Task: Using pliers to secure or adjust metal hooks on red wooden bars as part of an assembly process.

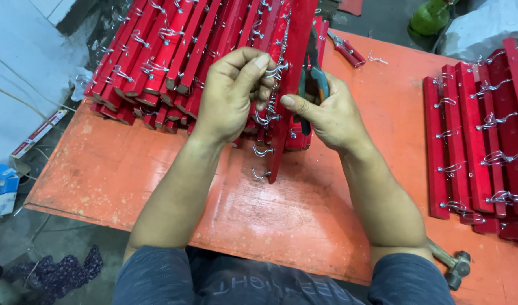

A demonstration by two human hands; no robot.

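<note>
I'm fitting hooks: my left hand (230, 93) pinches a metal hook (276, 69) against the upright red strip (290, 85) over the bench (157, 169); right hand (326, 110) grips green-handled pliers (314, 79). Next, I judge, comes careful seating.

Two hands (230, 96), two pliers (313, 79), one hammer (452, 263), one green bottle (428, 17).

Both forearms enter from the lower centre of the frame and converge toward the upper centre. The left hand (230, 93) is raised, back toward the camera, thumb and forefinger pinched together at upper centre. The right hand (326, 113) sits just right of it, fingers curled closed, thumb extended leftward.
</note>
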